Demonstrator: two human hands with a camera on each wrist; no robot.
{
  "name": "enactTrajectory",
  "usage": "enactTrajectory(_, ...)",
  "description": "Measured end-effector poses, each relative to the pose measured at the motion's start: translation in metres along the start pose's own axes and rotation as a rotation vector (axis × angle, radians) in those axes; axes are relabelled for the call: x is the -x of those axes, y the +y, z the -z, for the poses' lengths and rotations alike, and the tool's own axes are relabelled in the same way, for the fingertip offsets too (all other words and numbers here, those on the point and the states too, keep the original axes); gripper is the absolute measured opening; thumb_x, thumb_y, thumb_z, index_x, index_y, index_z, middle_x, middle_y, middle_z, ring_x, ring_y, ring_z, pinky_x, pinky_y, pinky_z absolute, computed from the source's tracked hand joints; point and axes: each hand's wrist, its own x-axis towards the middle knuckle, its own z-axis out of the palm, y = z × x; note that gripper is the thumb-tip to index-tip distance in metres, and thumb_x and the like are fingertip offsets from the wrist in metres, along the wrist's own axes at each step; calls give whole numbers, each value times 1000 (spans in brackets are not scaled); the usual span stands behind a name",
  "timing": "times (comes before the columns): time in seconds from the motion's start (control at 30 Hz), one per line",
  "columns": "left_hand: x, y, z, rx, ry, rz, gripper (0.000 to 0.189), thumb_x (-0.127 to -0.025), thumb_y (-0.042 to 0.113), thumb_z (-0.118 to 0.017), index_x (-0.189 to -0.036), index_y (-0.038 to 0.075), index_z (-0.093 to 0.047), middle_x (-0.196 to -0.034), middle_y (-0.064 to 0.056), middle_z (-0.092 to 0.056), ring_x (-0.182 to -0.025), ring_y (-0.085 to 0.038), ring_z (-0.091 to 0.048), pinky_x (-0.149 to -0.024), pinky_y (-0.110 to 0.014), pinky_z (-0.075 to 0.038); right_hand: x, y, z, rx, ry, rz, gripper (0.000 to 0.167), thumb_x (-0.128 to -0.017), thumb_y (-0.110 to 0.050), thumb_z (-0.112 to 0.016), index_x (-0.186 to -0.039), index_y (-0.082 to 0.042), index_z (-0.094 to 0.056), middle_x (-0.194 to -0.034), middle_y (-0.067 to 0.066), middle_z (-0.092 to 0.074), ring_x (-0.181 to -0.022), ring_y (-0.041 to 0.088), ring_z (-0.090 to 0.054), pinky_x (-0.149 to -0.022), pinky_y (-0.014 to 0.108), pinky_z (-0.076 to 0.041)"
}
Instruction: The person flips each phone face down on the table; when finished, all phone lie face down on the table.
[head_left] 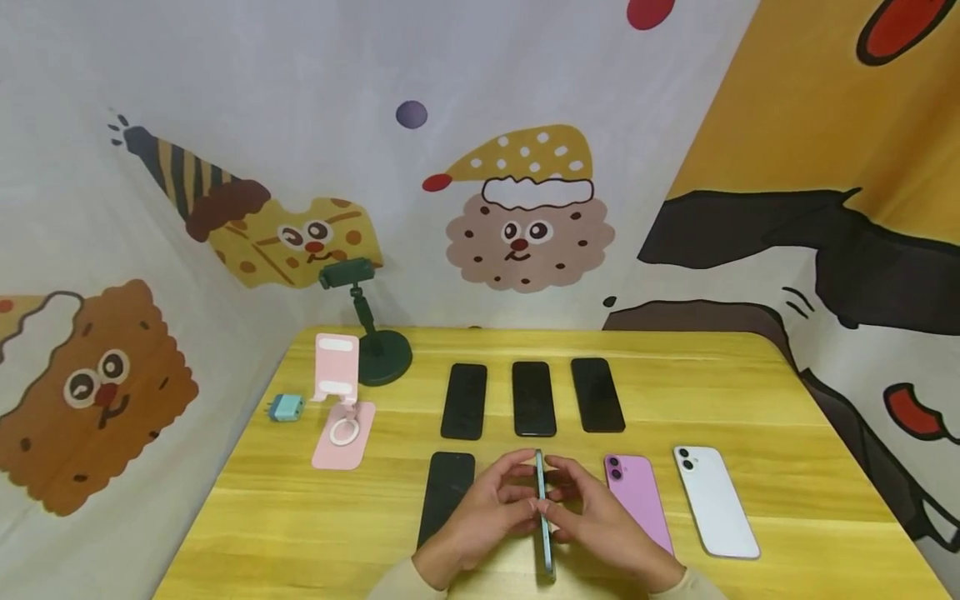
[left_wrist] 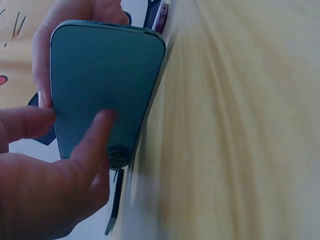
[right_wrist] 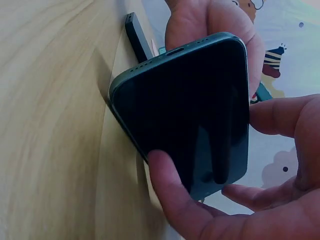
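Between black phone (head_left: pixel 447 492) and pink phone (head_left: pixel 641 496), left hand (head_left: pixel 487 515) and right hand (head_left: pixel 603 523) pinch a teal phone (left_wrist: pixel 100 82) edgewise.

Observed from where I stand: sleeves cream, a pair. Left sleeve (head_left: pixel 411 581) plain-faced, ending at the wrist; right sleeve (head_left: pixel 690 587) of matching pale tone, ending likewise. Only a short length of each visible. Left hand (head_left: pixel 483 518) bare, fingers slender; right hand (head_left: pixel 602 521) likewise bare, of similar build. Wrists uncovered just beyond the cuffs. Cloth weave too small to record.
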Motion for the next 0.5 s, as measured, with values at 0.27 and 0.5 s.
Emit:
enactTrajectory(0.27,-1,-2,-2,-43,-54,56,70,-94,-6,-74,-155,21,-53,-150,-15,-54,-123,-25,-61,-91,-41,-62,2,1,6,-18,-13,20,63,-105,-21,-68,-159,-6,-38,-150,32,-53,-130,40,-60,-82,37,-65)
enactTrajectory(0.5,1,-2,-4,-69,-21,114,68,-92,-4,-77,-154,4,-51,-141,-17,-61,-123,-26,-64,-94,-40,-63,2,2,17,-100,-30,-39,66,-104,-8,-61,-160,3,-28,-144,34,-56,-115,32,-67,-74,46,-65)
